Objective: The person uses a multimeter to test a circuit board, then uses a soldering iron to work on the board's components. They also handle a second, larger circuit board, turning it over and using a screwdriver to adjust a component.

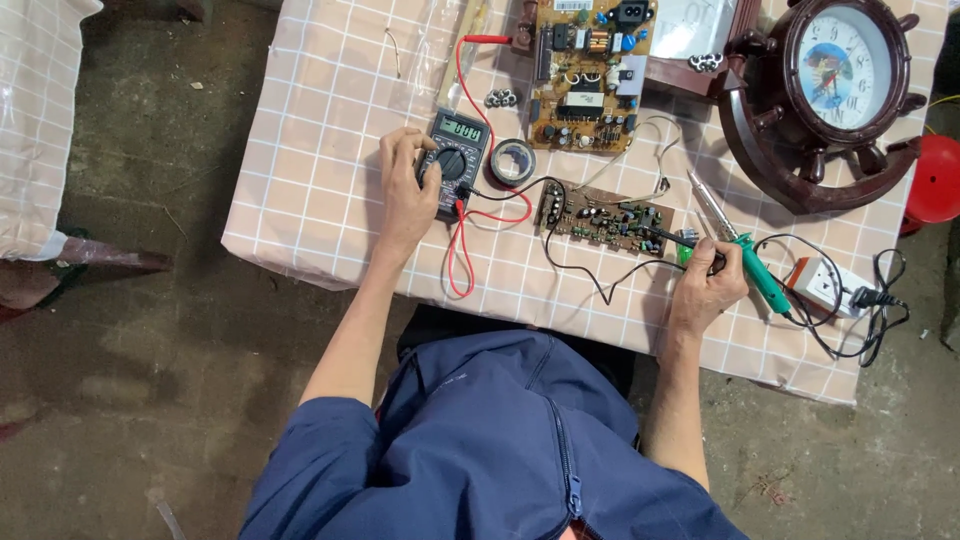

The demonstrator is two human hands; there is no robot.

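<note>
Left hand (408, 190) rests on the dark grey handheld multimeter w/ a green-lit display (453, 160), centre of frame; thumb and fingers curl round its black dial, so the grip is closed on the meter. Right hand (706, 290), lower right of centre, pinches a thin black test probe (672, 238), grip tight round it, tip down on the small brown circuit board crowded w/ components (604, 217). Red and black leads (462, 250) loop from the meter across the pink checked tablecloth on the table (320, 190). Just right of the hand lies a green-handled soldering iron (755, 270). A roll of black tape (513, 160) sits beside the meter. Bigger tan circuit board (588, 75) top centre; dark wooden ship's-wheel clock (835, 90) top right; white power strip (825, 285) far right.
</note>
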